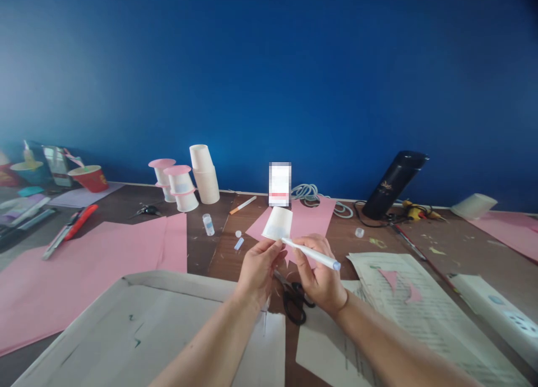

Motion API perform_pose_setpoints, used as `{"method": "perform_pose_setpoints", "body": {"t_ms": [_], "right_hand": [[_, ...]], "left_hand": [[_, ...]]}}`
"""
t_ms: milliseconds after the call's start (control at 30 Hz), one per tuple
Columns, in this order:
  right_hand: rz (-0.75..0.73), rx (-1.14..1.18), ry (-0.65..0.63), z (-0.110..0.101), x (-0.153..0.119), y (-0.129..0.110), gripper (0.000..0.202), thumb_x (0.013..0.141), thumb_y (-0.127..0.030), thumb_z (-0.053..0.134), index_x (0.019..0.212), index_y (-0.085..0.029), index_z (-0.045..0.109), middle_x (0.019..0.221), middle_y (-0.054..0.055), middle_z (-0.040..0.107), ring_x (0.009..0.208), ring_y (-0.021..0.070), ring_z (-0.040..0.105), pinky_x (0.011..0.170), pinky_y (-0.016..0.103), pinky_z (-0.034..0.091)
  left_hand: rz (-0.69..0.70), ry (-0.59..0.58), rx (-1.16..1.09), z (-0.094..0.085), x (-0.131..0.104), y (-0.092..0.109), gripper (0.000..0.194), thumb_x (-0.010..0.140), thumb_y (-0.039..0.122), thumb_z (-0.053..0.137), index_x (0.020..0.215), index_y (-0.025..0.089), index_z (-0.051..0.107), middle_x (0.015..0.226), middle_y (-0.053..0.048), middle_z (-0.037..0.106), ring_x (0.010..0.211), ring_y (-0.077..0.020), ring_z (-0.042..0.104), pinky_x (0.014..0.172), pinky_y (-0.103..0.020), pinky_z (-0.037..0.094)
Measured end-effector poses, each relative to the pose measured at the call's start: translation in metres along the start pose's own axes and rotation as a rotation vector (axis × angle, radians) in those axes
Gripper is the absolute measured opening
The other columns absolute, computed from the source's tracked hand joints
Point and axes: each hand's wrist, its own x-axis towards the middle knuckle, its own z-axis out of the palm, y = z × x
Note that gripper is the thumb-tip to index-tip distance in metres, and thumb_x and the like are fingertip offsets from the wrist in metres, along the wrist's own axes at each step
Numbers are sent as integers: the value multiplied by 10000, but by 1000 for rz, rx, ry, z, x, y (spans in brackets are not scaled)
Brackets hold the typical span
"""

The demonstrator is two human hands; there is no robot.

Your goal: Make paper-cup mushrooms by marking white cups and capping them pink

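A white paper cup (pixel 278 223), its wide end toward me, is gripped near the lower rim by the fingers of my left hand (pixel 261 263). Pale blue marks show faintly on the cup's side. My right hand (pixel 318 272) is closed round a white marker pen (pixel 315 254) with a blue end. The pen's tip meets the cup at the lower rim, though the exact contact is hard to make out. Just below my hands lie black-handled scissors (pixel 295 303). Behind the cup is a pink paper sheet (pixel 313 221).
Two stacks of cups with pink discs (pixel 180 182) stand left of a white cup tower (pixel 204 176). A small clear bottle (pixel 208 224) is nearby. At right are a dark flask (pixel 393 185), printed papers (pixel 403 308) and a power strip (pixel 500 308). A red cutter (pixel 71 230) lies left.
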Motion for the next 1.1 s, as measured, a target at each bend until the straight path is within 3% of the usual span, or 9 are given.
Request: {"method": "perform_pose_setpoints", "body": {"t_ms": [1100], "right_hand": [[-80, -98, -19, 2, 2, 4, 127, 878, -165, 500, 992, -199, 544, 884, 55, 629, 846, 205, 580, 813, 399, 451]], "left_hand": [[-9, 25, 56, -1, 1, -3, 222, 600, 279, 792, 710, 105, 707, 727, -50, 648, 665, -101, 589, 732, -232, 458]]}}
